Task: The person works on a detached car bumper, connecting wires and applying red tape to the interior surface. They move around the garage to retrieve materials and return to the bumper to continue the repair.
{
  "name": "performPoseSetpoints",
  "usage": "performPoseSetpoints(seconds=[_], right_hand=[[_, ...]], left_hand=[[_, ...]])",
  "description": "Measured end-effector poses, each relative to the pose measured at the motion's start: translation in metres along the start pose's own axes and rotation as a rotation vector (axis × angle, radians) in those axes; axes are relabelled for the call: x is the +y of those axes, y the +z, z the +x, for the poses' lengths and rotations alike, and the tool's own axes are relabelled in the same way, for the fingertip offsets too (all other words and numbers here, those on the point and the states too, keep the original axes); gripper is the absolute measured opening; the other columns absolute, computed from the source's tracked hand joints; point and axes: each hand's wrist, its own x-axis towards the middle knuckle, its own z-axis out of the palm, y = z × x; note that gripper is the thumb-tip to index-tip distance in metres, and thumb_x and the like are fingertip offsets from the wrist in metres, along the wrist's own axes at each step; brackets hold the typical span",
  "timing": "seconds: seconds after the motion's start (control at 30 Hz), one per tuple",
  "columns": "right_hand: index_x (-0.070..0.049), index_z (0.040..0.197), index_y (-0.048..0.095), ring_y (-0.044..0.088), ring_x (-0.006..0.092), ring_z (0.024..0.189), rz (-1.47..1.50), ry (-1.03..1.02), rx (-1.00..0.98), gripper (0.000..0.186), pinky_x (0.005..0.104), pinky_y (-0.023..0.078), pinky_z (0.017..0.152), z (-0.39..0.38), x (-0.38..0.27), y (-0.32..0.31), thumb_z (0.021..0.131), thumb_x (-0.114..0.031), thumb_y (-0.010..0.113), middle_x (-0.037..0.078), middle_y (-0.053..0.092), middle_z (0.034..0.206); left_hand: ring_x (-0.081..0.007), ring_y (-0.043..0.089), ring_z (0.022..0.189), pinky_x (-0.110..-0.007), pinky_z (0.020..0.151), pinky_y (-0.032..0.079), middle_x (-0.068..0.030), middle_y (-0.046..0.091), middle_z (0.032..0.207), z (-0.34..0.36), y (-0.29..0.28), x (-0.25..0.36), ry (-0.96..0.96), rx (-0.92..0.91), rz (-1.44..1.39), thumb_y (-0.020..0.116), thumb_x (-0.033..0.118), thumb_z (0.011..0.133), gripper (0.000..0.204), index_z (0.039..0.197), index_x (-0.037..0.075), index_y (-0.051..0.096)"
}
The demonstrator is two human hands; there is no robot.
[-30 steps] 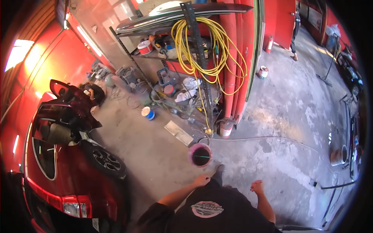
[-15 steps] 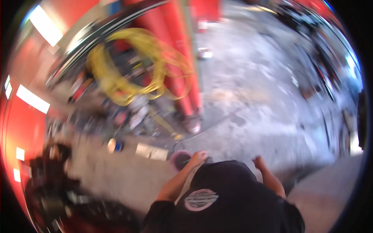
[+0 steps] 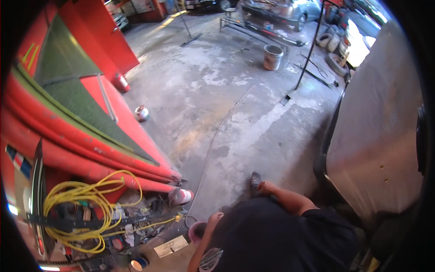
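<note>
My left hand (image 3: 215,219), fingers curled, hangs beside my dark shirt, near a pink bucket (image 3: 196,232); anything inside its fingers is hidden. My right hand (image 3: 265,185) is lower by my side, its arm angled forward over my shoe (image 3: 254,177); its fingers look curled, and I cannot make out anything in them. A thin hose (image 3: 209,149) runs across the stained concrete floor (image 3: 235,136) past my feet. At the lower left, a coiled yellow cord (image 3: 68,195) hangs on a cluttered rack, with a pale board (image 3: 171,246) on the floor.
Red doors (image 3: 99,36) and posts line the left, with a fire extinguisher (image 3: 121,83) and paint can (image 3: 142,113). A large grey vehicle panel (image 3: 371,136) stands close on my right. Ahead are a metal bucket (image 3: 273,57), thin stands and a silver car (image 3: 281,18).
My view has swung right: the red car has left it, the cord rack has moved to the lower left, and the grey panel has appeared on my right.
</note>
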Motion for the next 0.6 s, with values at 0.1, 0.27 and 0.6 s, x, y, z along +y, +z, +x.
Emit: performPoseSetpoints(seconds=[0.1,0.27,0.6], right_hand=[[-0.010,0.089,0.077,0.072,0.0279,0.076,0.047,0.108,0.018,0.022,0.0389,0.057,0.073,0.009,0.055,-0.018,0.072,-0.019,0.068,0.013,0.073,0.081],[-0.009,0.087,0.076,0.072,0.0262,0.077,-0.049,0.124,-0.080,0.017,0.0386,0.057,0.070,0.029,0.094,-0.075,0.076,-0.021,0.070,0.012,0.073,0.082],[-0.009,0.088,0.073,0.070,0.0290,0.080,-0.302,-0.031,0.235,0.016,0.0419,0.056,0.071,0.050,0.154,-0.144,0.080,-0.021,0.067,0.013,0.071,0.083]], left_hand=[[-0.0218,0.070,0.091,-0.031,0.081,0.053,-0.0148,0.072,0.098,0.016,-0.011,0.073,0.032,-0.025,0.106,0.062,0.026,0.094,0.031,0.110,0.000,0.068],[-0.0205,0.069,0.092,-0.030,0.082,0.053,-0.0136,0.072,0.100,0.112,0.005,0.130,0.085,-0.140,0.067,0.062,0.025,0.095,0.030,0.112,0.001,0.067],[-0.0180,0.068,0.093,-0.029,0.083,0.053,-0.0111,0.072,0.102,0.245,0.071,0.239,0.090,-0.481,-0.193,0.062,0.022,0.095,0.029,0.115,0.001,0.066]])
